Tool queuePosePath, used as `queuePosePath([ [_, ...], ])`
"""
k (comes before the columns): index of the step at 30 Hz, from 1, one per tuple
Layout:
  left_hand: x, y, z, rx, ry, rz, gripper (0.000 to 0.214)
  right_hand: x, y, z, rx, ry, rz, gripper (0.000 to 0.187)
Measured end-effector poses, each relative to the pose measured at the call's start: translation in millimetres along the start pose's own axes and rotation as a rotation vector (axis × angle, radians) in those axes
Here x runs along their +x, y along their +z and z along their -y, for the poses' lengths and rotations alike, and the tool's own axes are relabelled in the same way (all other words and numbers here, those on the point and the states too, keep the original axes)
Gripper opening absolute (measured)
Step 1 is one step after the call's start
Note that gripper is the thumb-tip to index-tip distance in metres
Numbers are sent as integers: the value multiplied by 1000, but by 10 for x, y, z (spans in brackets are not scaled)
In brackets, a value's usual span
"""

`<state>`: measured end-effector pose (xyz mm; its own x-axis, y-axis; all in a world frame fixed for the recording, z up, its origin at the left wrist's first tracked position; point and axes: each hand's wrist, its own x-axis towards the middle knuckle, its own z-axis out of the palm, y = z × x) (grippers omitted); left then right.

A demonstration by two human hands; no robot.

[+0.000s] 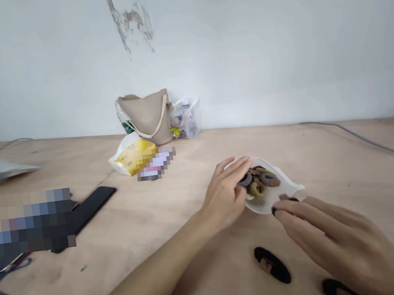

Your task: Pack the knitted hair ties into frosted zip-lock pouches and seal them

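Note:
A clear plastic bag [288, 185] lies on the wooden table [177, 221], filled with several fabric hair ties [258, 180] in brown, black and olive. My left hand [226, 194] rests on the bag's near-left side, fingers curled onto the ties and the bag's edge. My right hand [332, 238] reaches in from the lower right, its fingertips pinching a dark hair tie [285, 200] at the bag's mouth. A black hair tie [272, 265] lies on the table in front of the bag. Another black tie [334, 289] shows at the bottom edge, partly under my right wrist.
A beige bucket bag [146, 118] stands against the white wall, with a clear bag of small items [184, 119] beside it and a yellow packet [133, 157] in front. A black phone [86, 211] lies at left. A grey cable [368, 141] runs along the right.

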<state>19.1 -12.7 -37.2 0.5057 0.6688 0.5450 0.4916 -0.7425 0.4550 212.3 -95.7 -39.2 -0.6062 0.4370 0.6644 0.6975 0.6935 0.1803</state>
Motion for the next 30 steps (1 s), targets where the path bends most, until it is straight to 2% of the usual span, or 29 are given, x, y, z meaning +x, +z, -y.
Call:
queuePosePath([
  [2, 1, -2, -5, 9, 8, -5, 66, 121, 174, -46, -116, 21, -6, 30],
  [3, 0, -3, -8, 14, 8, -5, 65, 168, 283, -65, -176, 59, 39, 34],
  [5, -4, -2, -14, 19, 4, -2, 64, 216, 483, -100, -230, 116, 90, 41],
  [7, -8, 1, -16, 12, 7, 2, 65, 203, 582, -129, -246, 137, 115, 46],
  [9, -11, 4, -14, -2, 17, -2, 66, 151, 536, -142, -249, 135, 131, 49],
  [11, -10, 7, -9, -7, 17, -5, 67, 92, 385, -112, -211, 137, 126, 49],
  [15, -2, 9, -7, 3, -1, 9, 67, 10, 126, 167, 68, 157, 153, 24],
  [18, 5, 9, -14, 8, -14, 17, 67, -36, 148, 433, 138, 83, 185, 16],
  [21, 11, 6, -18, 4, -26, 13, 67, -42, 190, 525, 99, 27, 158, 20],
  [24, 14, 5, -13, -1, -30, 16, 67, 36, 128, 393, 68, 30, 121, 30],
  [26, 11, 4, -9, 0, -22, 22, 66, 134, 117, 231, -27, 63, 89, 31],
  [30, -3, -3, -18, -2, -3, 23, 64, 340, 374, -46, -200, 132, 91, 28],
])
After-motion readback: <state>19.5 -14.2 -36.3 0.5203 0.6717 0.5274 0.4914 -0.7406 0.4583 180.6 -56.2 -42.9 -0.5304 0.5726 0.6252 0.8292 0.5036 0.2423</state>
